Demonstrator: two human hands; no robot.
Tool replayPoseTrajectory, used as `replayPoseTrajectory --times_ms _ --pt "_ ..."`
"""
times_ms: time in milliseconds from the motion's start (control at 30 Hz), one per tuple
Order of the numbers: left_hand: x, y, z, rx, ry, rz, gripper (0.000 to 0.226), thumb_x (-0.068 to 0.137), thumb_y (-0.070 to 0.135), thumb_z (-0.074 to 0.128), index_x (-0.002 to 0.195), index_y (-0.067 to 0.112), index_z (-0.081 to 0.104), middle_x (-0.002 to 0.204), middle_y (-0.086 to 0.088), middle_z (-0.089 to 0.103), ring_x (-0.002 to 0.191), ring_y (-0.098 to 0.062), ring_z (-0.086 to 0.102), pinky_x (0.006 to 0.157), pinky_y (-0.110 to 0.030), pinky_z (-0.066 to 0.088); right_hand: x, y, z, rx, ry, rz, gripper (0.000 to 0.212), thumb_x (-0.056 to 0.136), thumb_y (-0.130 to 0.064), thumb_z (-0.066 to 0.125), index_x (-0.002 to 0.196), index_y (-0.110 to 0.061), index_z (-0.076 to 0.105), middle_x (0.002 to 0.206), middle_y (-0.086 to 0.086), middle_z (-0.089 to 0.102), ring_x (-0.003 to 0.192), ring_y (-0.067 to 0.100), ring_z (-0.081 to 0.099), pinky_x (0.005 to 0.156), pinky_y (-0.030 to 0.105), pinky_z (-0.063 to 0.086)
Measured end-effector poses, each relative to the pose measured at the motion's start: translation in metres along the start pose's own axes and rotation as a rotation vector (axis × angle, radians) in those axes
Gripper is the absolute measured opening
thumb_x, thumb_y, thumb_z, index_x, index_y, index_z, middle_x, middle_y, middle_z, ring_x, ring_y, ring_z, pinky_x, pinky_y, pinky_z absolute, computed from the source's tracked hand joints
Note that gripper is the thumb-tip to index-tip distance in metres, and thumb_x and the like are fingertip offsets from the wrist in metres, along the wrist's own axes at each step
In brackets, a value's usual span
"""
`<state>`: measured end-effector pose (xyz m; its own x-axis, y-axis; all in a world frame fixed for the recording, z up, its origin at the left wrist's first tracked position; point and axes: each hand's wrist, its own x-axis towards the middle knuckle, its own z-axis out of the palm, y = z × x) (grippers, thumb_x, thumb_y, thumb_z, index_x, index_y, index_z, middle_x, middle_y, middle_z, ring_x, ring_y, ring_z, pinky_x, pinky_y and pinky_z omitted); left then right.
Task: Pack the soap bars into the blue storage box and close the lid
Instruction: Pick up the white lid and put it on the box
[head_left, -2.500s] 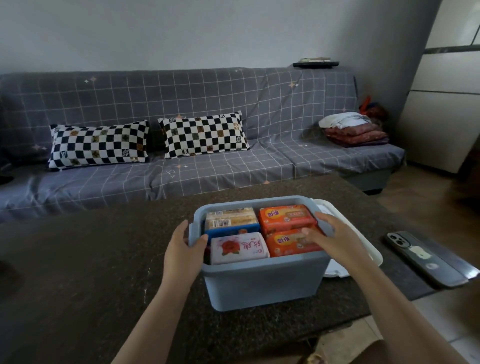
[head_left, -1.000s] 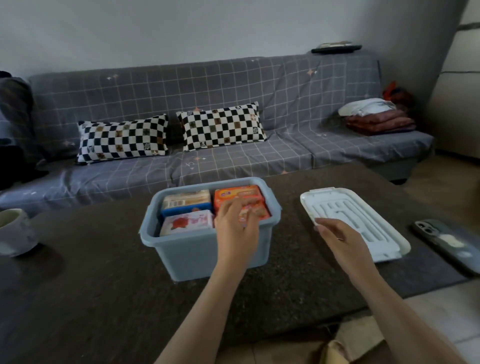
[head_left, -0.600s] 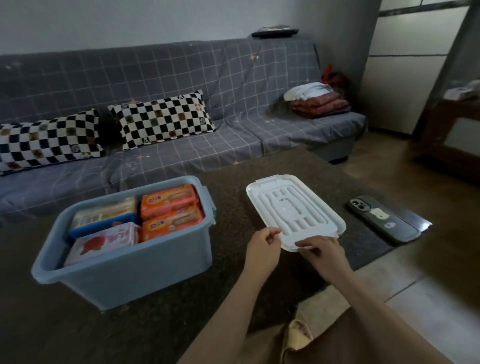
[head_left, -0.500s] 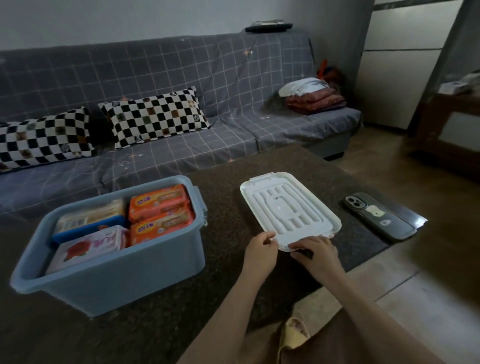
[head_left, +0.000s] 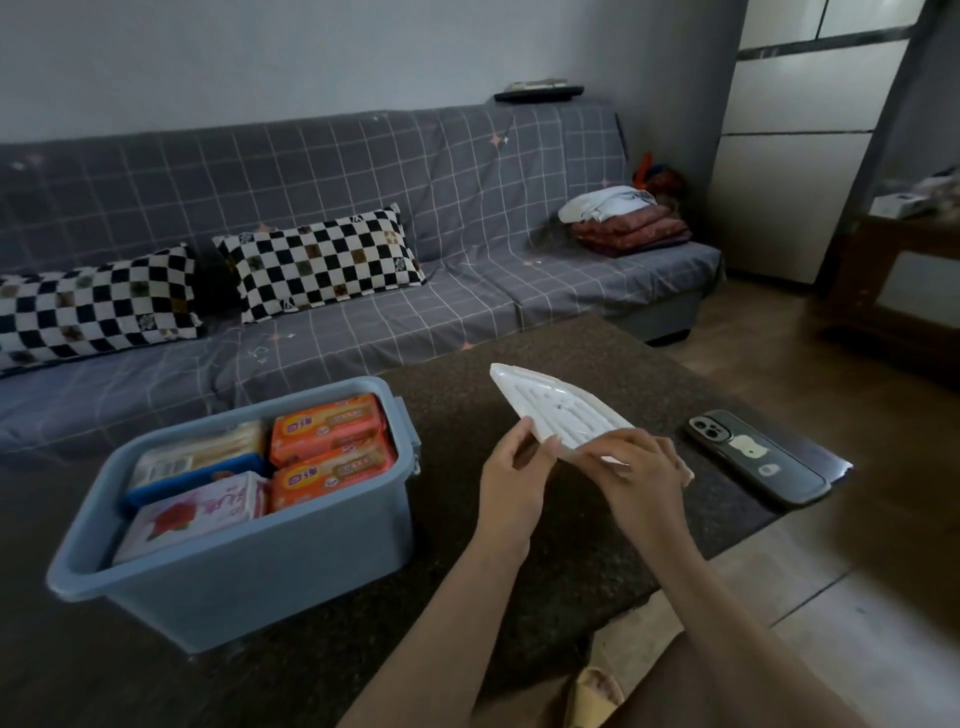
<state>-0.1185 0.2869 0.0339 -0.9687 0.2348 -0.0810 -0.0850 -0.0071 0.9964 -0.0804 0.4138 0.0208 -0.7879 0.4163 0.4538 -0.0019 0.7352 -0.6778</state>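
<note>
While the lid is off, the scene reads from left to right as follows.

Blue storage box: the pale blue rectangular plastic box (head_left: 244, 561) stands open on the dark speckled table (head_left: 613, 551), left of both hands and apart from them.
Soap bars: four wrapped bars fill the box in two rows. A cream and blue pack (head_left: 200, 460) lies at the back left, a white pack with a red rose (head_left: 195, 512) at the front left, and two orange packs (head_left: 332, 449) lie on the right. They sit close to rim level, so packing looks finished.
Left hand: the left hand (head_left: 511, 480) pinches the near left edge of the lid between thumb and fingers.
Lid: the white ribbed rectangular plastic lid (head_left: 556, 410) is tilted up off the table, well right of the box.
Lid handling: it is judged light, thin and fairly stiff, with some flex along its length. The smooth plastic may slip in a one-point pinch.
Recommended hold: grip the two opposite short edges, keep the lid level over the rim, then press down at the corners.
Right hand: the right hand (head_left: 641, 467) lies over the near right edge, fingers curled round it.
Phone: a dark phone (head_left: 758, 457) in a case lies flat near the table's right edge, clear of the lid's path.
</note>
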Motion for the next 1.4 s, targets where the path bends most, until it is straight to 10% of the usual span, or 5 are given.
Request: replayPoseTrajectory --times_ms 167,333,700,933,1400 --pt "-0.018 0.043 -0.006 0.053 0.074 0.177 0.060 0.084 0.031 0.067 0.139 0.028 0.043 0.139 0.007 0.048 0.121 -0.005 0.046 0.096 -0.020 0.038 0.008 -0.055 -0.026 0.218 0.041 0.017 0.011 0.080 -0.024 0.068 0.091 -0.027 0.070 0.105 -0.015 0.063 0.109 0.010 0.045 0.098 0.047 0.039" --pt "-0.035 0.081 -0.036 0.042 0.097 0.378 0.048 0.085 0.034 0.066 0.130 0.039 0.050 0.114 0.022 0.056 0.101 0.010 0.052 0.077 -0.008 0.041 0.005 -0.107 -0.042 0.492 0.036 -0.017 0.011 0.083 -0.021 0.065 0.088 -0.031 0.068 0.090 -0.017 0.067 0.085 -0.012 0.058 0.066 0.002 0.043" --pt "-0.042 0.135 -0.173 0.330 0.499 0.508 0.064 0.092 0.040 0.050 0.149 0.030 0.022 0.159 -0.003 0.018 0.144 -0.022 0.022 0.115 -0.043 0.024 0.019 -0.185 -0.041 1.083 -0.238 0.117 0.020 0.066 -0.044 0.063 0.080 -0.033 0.071 0.085 -0.007 0.073 0.074 0.012 0.070 0.060 0.030 0.050" --pt "-0.050 0.118 -0.258 0.617 0.808 0.340 0.069 0.090 0.049 0.051 0.146 0.021 0.022 0.149 -0.020 0.031 0.131 -0.041 0.038 0.101 -0.062 0.036 0.037 -0.200 0.010 1.229 -0.459 0.418 0.015 0.077 -0.025 0.065 0.084 -0.016 0.074 0.090 0.007 0.075 0.085 0.026 0.071 0.072 0.045 0.052" --pt "-0.042 0.083 -0.341 0.551 0.778 0.252 0.051 0.094 0.022 0.053 0.143 0.026 0.041 0.088 -0.016 0.057 0.064 -0.014 0.047 0.057 -0.024 0.037 0.063 -0.196 0.082 0.782 -0.318 0.214 0.031 0.088 -0.020 0.058 0.118 -0.016 0.054 0.106 0.004 0.062 0.090 0.020 0.062 0.074 0.037 0.051"
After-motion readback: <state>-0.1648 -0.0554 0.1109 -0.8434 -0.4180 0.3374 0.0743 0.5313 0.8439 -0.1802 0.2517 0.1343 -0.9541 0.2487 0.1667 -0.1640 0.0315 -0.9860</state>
